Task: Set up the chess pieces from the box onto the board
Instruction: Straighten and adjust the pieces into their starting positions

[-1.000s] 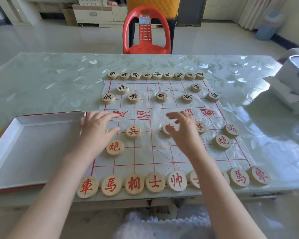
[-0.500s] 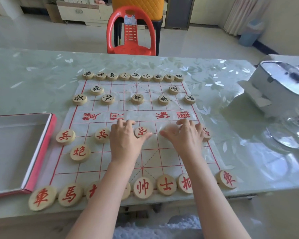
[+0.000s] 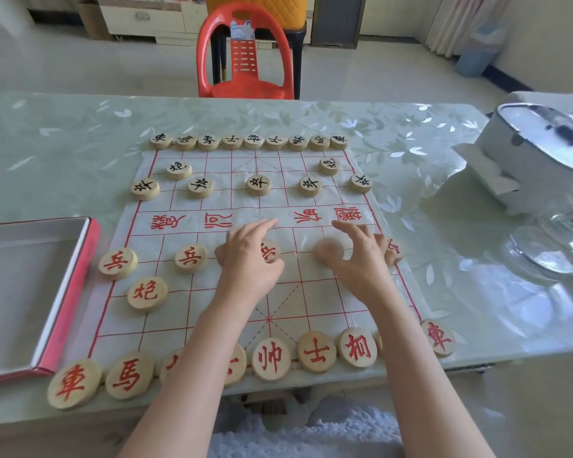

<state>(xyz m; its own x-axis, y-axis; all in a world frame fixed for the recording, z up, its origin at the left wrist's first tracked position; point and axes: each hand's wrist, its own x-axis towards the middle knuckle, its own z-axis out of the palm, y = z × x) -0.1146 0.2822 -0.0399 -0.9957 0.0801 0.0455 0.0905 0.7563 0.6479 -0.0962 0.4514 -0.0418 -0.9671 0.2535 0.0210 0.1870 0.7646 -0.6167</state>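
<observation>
**Setting red soldiers on the near half of the board**

Both hands are over the soldier row, just on the near side of the river text.

- Left hand (image 3: 250, 259): palm down, fingers (image 3: 262, 226) spread and pointing toward 1 o'clock. Its thumb side rests against a red soldier piece (image 3: 269, 251), half hidden under the hand. No closed pinch visible; cannot tell whether it grips the piece or only touches it.
- Right hand (image 3: 361, 259): fingers curled and apart, arched over a round wooden piece (image 3: 328, 250) at the hand's 9 o'clock. That piece is blurred and its face is unreadable. Contact with the thumb looks likely, a grip I cannot confirm.
- Another red soldier (image 3: 393, 254) peeks out at the right hand's 3 o'clock, on the board's right edge.
- Board (image 3: 212, 312): a thin white sheet with a red grid, lying flat on the green floral table (image 3: 63, 143).
- Black pieces fill the far side: back row (image 3: 249, 141) at 12 o'clock, two cannons and five soldiers nearer.
- Red side: two soldiers (image 3: 118, 263) and one cannon (image 3: 147, 293) at 9 o'clock of the left hand; back row (image 3: 272, 358) along the near edge, partly covered by both forearms.
- Box (image 3: 70, 292): at the board's 9 o'clock, touching its left edge, red rim, white inside, no pieces visible in the part shown.
- Red chair (image 3: 245, 54) stands past the table at 12 o'clock.
</observation>
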